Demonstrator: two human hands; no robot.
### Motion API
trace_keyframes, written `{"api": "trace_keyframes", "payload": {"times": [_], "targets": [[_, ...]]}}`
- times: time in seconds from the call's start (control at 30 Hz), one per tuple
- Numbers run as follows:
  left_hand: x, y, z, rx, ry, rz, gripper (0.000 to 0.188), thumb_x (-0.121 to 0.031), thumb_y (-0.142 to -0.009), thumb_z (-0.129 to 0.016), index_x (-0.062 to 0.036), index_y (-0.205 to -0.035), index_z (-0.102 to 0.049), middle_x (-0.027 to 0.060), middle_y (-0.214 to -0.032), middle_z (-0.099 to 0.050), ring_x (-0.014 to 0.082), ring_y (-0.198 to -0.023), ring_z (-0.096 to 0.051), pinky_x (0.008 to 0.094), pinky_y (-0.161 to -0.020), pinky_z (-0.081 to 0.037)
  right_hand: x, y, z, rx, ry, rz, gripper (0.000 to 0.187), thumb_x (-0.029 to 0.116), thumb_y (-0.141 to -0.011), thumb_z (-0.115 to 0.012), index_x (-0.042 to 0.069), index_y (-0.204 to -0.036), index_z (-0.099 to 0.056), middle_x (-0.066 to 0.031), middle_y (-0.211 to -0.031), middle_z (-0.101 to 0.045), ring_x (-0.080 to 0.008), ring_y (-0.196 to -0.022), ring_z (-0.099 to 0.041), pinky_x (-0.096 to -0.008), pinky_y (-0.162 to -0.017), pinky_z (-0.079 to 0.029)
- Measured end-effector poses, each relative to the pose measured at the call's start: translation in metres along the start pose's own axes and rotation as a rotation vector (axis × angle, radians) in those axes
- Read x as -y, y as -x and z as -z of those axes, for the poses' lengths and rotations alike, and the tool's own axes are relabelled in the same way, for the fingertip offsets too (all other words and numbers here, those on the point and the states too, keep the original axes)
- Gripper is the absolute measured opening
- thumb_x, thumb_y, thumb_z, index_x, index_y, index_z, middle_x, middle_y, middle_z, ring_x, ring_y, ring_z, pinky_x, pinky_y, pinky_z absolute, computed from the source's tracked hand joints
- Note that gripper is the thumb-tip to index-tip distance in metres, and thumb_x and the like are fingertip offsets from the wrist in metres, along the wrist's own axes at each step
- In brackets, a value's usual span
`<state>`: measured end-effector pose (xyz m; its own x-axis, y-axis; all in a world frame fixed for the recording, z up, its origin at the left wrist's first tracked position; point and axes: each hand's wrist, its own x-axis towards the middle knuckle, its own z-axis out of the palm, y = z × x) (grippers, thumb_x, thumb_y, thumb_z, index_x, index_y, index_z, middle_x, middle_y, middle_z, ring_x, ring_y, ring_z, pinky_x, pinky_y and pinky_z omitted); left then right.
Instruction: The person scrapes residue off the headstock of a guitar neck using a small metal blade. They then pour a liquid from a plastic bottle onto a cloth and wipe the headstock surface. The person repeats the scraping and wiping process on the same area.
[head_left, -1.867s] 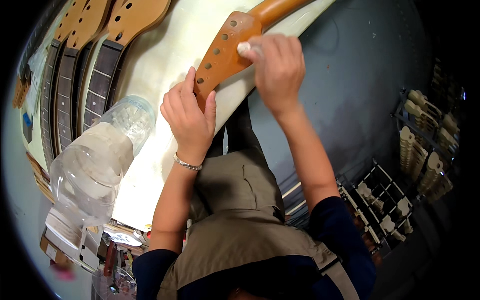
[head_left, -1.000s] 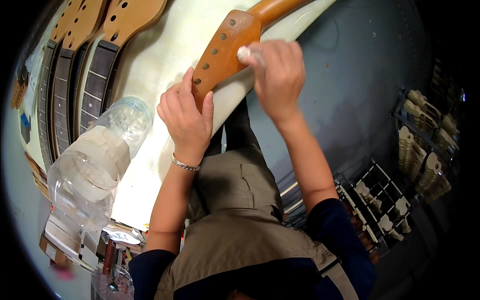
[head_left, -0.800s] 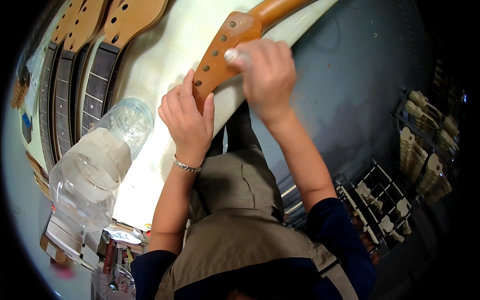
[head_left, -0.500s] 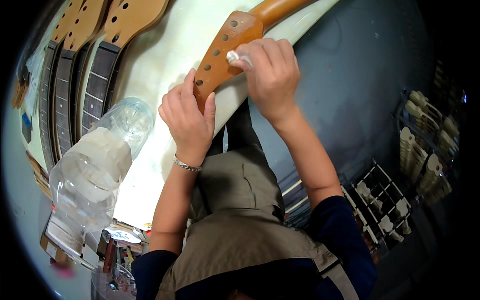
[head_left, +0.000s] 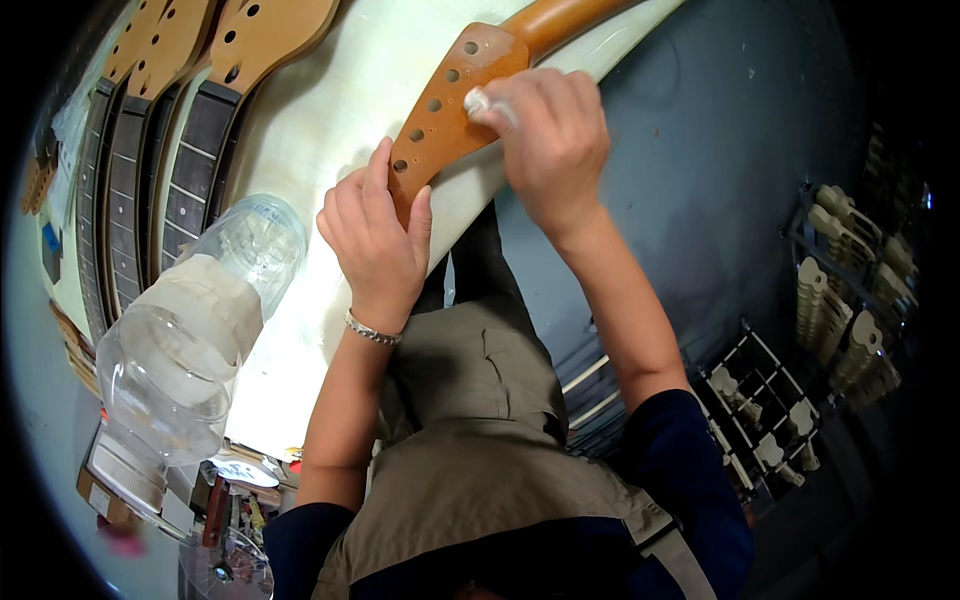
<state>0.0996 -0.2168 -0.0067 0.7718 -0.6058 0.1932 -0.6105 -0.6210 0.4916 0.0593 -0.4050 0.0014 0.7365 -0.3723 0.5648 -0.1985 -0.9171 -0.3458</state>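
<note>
A brown wooden guitar neck (head_left: pixel 565 27) lies over the table edge, its headstock (head_left: pixel 445 120) pointing toward me with a row of several round holes. My left hand (head_left: pixel 375 235) grips the near tip of the headstock, thumb on one side and fingers on the other. Pinched in my right hand (head_left: pixel 555 140) is a small white wad, perhaps cloth or paper (head_left: pixel 478 103), at the headstock's right side by the holes. The hand hides part of the wad and is slightly blurred.
Several guitar necks with dark fretboards (head_left: pixel 195 165) lie at the left of the pale table (head_left: pixel 300 340). A large clear plastic bottle (head_left: pixel 165 365) lies near them. Racks with pale neck-shaped pieces (head_left: pixel 765 410) stand on the floor at the right.
My right hand has moved slightly up and to the right with the white wad, across the headstock. My left hand keeps its grip in the same place.
</note>
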Motion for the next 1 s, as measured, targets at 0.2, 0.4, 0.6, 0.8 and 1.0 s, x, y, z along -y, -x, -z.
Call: {"api": "trace_keyframes", "payload": {"times": [0.2,0.4,0.6,0.8,1.0], "targets": [[-0.002,0.0,0.0,0.011,0.009,0.008,0.053,-0.033,-0.098,-0.057,-0.0044,-0.141,-0.049,0.0138,-0.111,-0.058,0.0311,-0.103,-0.053,0.0418,-0.092,-0.037,-0.023,-0.01,-0.002,-0.034,0.09,-0.046,0.017,0.02,-0.072,-0.079,0.015,-0.085,-0.069,0.0017,-0.081,-0.059,-0.0221,-0.076,-0.054,-0.0353,-0.066,-0.044],[-0.002,0.002,0.001,0.013,0.001,0.011,0.053,-0.033,-0.098,-0.057,-0.0042,-0.142,-0.049,0.0137,-0.111,-0.058,0.0312,-0.103,-0.053,0.0418,-0.092,-0.037,-0.013,-0.006,0.0,-0.001,0.044,-0.03,0.015,0.019,-0.074,-0.077,0.015,-0.085,-0.069,0.001,-0.082,-0.06,-0.0228,-0.077,-0.055,-0.0363,-0.065,-0.044],[0.0,0.002,-0.001,0.012,-0.003,0.001,0.052,-0.034,-0.098,-0.056,-0.0041,-0.141,-0.049,0.0136,-0.111,-0.058,0.0311,-0.103,-0.053,0.0419,-0.092,-0.037,0.013,0.009,-0.002,0.017,-0.084,0.053,0.013,0.019,-0.073,-0.077,0.016,-0.082,-0.068,0.0015,-0.082,-0.061,-0.0228,-0.074,-0.055,-0.0353,-0.062,-0.044],[-0.001,-0.001,0.0,0.01,0.008,-0.002,0.053,-0.033,-0.098,-0.056,-0.004,-0.141,-0.049,0.0137,-0.11,-0.058,0.0311,-0.102,-0.053,0.0421,-0.091,-0.037,-0.012,-0.01,-0.004,0.023,-0.065,0.154,0.011,0.02,-0.069,-0.077,0.018,-0.075,-0.067,0.0044,-0.08,-0.059,-0.0187,-0.076,-0.056,-0.0325,-0.062,-0.046],[-0.002,-0.001,0.0,0.011,0.0,0.002,0.052,-0.032,-0.098,-0.057,-0.0037,-0.141,-0.049,0.0135,-0.109,-0.058,0.0309,-0.102,-0.053,0.0415,-0.091,-0.037,-0.034,-0.024,0.0,0.048,-0.024,0.236,0.008,0.019,-0.07,-0.074,0.02,-0.075,-0.068,0.005,-0.078,-0.06,-0.0187,-0.075,-0.056,-0.0317,-0.062,-0.048]]}}
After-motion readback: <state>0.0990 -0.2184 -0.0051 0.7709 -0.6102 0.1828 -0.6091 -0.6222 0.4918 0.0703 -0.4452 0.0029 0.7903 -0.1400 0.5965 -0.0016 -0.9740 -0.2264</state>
